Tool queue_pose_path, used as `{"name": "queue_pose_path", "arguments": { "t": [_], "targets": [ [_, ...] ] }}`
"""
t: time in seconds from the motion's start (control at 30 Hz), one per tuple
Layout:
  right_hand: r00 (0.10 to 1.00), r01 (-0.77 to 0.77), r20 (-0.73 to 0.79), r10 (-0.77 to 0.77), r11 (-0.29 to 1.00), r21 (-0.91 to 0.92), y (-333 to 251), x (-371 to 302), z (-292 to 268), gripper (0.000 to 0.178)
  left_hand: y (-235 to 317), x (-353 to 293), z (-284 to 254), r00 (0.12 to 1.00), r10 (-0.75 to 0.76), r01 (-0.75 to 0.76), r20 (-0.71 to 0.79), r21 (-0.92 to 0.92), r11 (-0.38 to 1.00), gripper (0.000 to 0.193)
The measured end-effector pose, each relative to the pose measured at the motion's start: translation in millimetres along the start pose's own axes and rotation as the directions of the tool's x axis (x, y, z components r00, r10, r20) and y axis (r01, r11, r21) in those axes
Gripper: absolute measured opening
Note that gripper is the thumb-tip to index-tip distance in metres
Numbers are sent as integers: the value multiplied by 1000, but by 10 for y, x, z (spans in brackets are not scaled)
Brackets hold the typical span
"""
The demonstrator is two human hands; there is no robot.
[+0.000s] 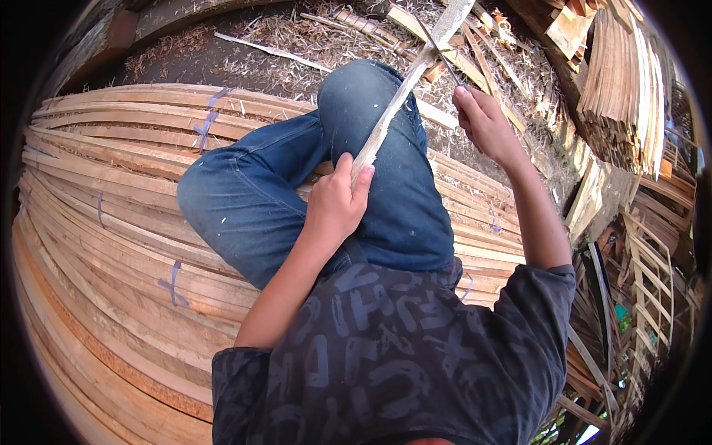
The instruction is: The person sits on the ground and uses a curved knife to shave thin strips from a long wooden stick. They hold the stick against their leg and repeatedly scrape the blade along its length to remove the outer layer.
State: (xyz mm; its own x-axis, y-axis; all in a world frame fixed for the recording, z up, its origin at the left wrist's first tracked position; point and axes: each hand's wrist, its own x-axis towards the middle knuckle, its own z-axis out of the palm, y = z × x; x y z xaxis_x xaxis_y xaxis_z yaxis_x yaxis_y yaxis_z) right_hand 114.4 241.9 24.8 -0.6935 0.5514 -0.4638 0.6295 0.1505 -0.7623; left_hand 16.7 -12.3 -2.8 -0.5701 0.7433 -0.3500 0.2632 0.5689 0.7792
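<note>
My left hand (336,199) is closed around the near end of a long pale wooden strip (404,90). The strip slants up and to the right across my raised knee, and its far end runs out of the top of the picture. My right hand (483,124) grips a knife, whose handle is mostly hidden in the fist. The narrow dark knife blade (437,46) points up and to the left and crosses the strip beyond the knee. Whether its edge is cutting into the wood I cannot tell.
I sit on bundled long wooden slats (126,200) tied with purple ribbon (174,283). Shavings and offcuts litter the ground (274,33) ahead. A stack of thin boards (621,89) stands at the far right, with a slatted wooden frame (649,282) below it.
</note>
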Motion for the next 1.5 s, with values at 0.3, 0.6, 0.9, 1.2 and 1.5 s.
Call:
{"name": "queue_pose_path", "arguments": {
  "t": [0.3,0.6,0.9,1.2,1.5],
  "targets": [
    [854,167,-88,-512,431,-887,185,16,-63,34,35,-3,-3,1000,5,-5,6,19,1000,37],
    [875,368,171,-453,392,-843,33,-274,164,32,3,-15,28,999,19,-19,-28,18,1000,36],
    [893,226,-1,-450,451,-864,44,-162,117,31,4,-3,25,1000,6,-5,-24,24,1000,37],
    [934,93,-123,-334,563,-821,-65,-13,17,31,16,1,20,1000,10,-10,-7,24,1000,37],
    [903,389,172,-393,582,-714,25,-168,77,34,-17,10,13,1000,6,-6,-6,-8,1000,36]
  ]
}}
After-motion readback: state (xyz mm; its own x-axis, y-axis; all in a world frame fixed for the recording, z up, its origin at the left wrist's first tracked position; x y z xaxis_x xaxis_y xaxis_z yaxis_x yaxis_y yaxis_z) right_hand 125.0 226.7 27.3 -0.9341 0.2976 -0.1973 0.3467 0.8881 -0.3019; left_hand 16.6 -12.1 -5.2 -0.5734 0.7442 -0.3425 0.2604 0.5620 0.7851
